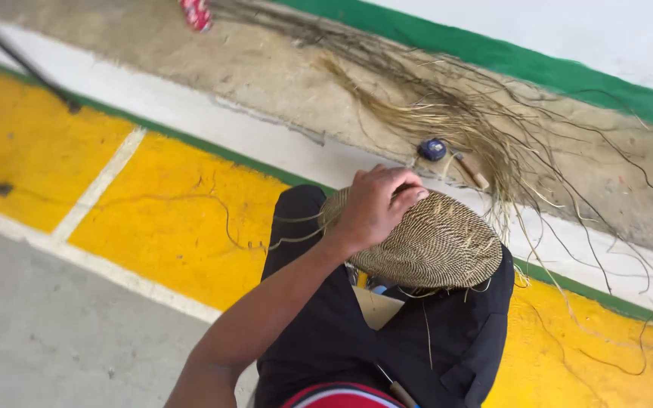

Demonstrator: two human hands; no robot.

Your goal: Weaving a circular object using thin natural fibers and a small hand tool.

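A round woven basket piece [440,245], tan with dark bands, lies dome-up across my lap on black trousers [447,340]. My left hand [376,205] reaches in from the lower left and clasps the basket's far upper edge with curled fingers. Loose fibre ends stick out from the weave around the rim. Only this one hand appears; my right hand is out of sight.
A long bundle of dry fibres [447,113] sprawls over the concrete ledge beyond my knees. Beside it lie a small blue round object [432,149] and a wooden-handled tool [471,171]. A black rod [20,60] slants at top left. The floor [168,211] is painted yellow.
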